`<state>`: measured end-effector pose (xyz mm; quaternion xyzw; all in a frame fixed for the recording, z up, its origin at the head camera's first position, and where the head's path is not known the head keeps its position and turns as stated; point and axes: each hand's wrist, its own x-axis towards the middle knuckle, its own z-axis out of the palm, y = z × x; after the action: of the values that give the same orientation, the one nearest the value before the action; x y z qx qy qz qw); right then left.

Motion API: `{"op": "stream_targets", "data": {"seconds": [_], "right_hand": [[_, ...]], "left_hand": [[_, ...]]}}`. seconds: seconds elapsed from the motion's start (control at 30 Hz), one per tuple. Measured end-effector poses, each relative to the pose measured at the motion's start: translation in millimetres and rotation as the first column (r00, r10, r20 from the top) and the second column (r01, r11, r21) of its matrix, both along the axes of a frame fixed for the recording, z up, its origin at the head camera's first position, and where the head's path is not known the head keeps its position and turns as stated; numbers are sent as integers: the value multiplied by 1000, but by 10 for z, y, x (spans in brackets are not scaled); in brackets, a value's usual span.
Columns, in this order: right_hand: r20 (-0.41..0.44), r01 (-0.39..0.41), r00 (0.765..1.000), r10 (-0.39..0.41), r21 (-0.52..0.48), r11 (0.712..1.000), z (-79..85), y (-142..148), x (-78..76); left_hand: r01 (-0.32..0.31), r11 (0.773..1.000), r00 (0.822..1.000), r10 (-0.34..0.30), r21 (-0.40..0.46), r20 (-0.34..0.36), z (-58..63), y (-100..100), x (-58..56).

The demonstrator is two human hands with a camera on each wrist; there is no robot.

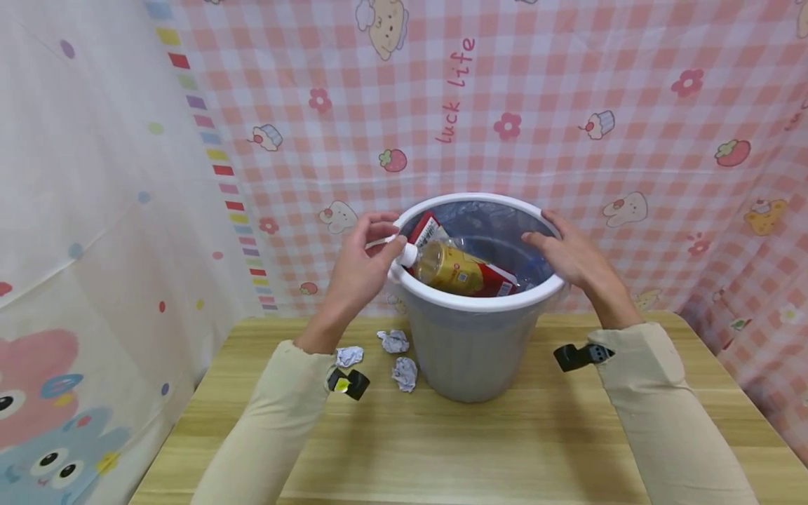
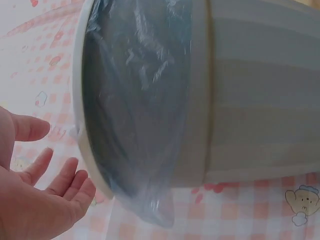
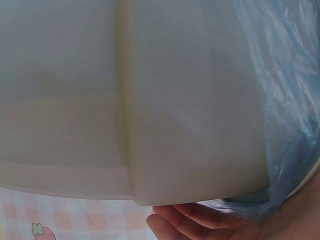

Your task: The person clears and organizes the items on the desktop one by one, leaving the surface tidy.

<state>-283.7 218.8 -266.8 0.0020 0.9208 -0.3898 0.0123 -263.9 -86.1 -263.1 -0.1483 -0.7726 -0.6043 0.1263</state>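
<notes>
Lying beside the bin (image 1: 473,351), three crumpled papers (image 1: 405,374) dot the table (image 1: 404,449).

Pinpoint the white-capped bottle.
In the head view, the bottle lies inside the bin, toward its left side, the white cap beside the left hand.

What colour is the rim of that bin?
The rim is white; it shows best in the head view.

beige sleeves (image 1: 271,421) are worn with small black wrist cameras (image 1: 573,358).
</notes>
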Motion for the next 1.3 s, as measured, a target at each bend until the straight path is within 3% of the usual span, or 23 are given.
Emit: {"op": "stream_targets", "data": {"seconds": [0.27, 0.47, 0.7, 0.83, 1.1, 1.3], "right_hand": [[-4, 2, 1000, -2, -2, 1000, -11, -7, -1], [-3, -5, 1000, 5, -3, 1000, -15, 1, -4], [-2, -11, 1000, 11, -14, 1000, -15, 1, -1], [-2, -10, 1000, 10, -5, 1000, -9, -2, -1], [1, -8, 1000, 8, 0, 1000, 4, 1, 4], [0, -9, 1000, 9, -2, 1000, 9, 8, -2]], "left_hand": [[-38, 997, 999, 39, 67, -2, -65, -202, -12], [-90, 995, 995, 88, 49, 49, -152, -346, 12], [-102, 994, 989, 98, 30, 115, -299, -510, 5], [-109, 994, 982, 106, 10, 154, -442, -598, -11], [-139, 990, 963, 144, -38, 226, -848, -736, -69], [-136, 990, 955, 139, -30, 261, -1104, -762, -74]]}}
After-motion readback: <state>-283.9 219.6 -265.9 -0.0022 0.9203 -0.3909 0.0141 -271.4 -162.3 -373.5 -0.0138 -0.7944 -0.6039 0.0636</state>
